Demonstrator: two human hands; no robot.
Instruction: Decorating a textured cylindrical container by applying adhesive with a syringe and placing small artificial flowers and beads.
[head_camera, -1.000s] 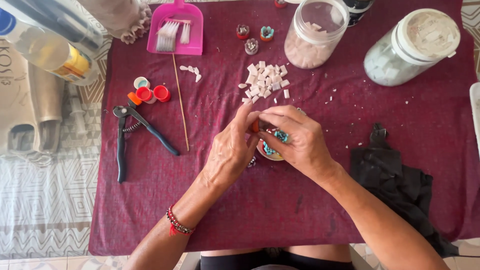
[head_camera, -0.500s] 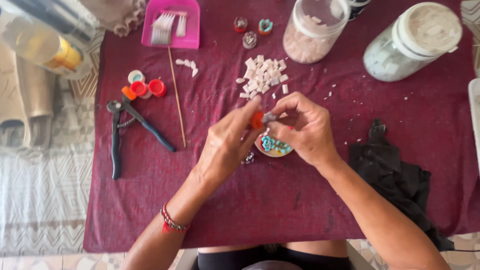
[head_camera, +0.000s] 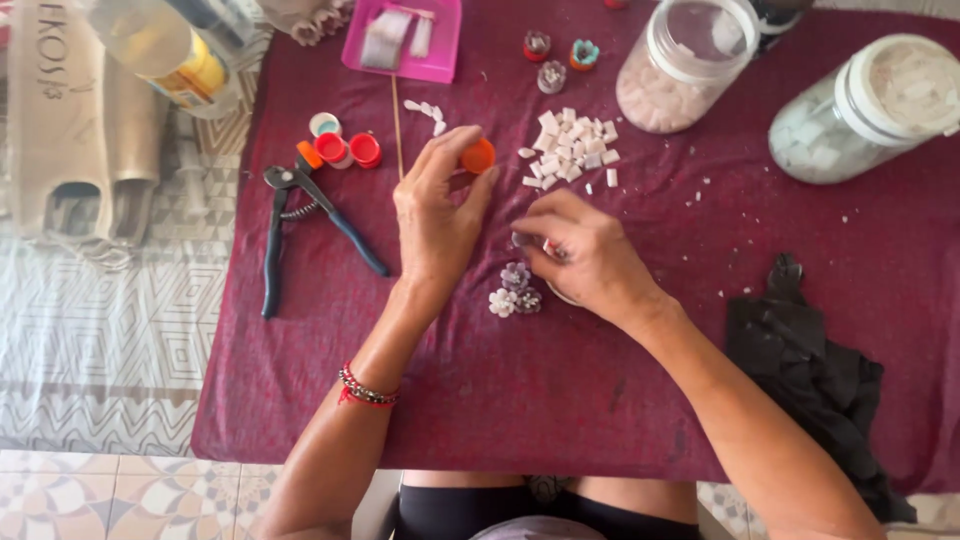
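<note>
Single head-worn view, looking steeply down from above and close over a maroon-covered table (head_camera: 560, 400). Forearms enter from the bottom edge; floor tiles (head_camera: 110, 490) show lower left.

The right hand (head_camera: 590, 255) hid most of the small round piece under it, the pink tray (head_camera: 405, 40) and two plastic jars (head_camera: 685, 60) were cut off by the top edge, and the black cloth (head_camera: 810, 370) ran off the bottom.

Table (head_camera: 600, 420) draped in a dark maroon cloth (head_camera: 330, 360), patterned grey mat (head_camera: 100, 360) past its left edge, tiled floor (head_camera: 120, 500) below, soft daylight.
</note>
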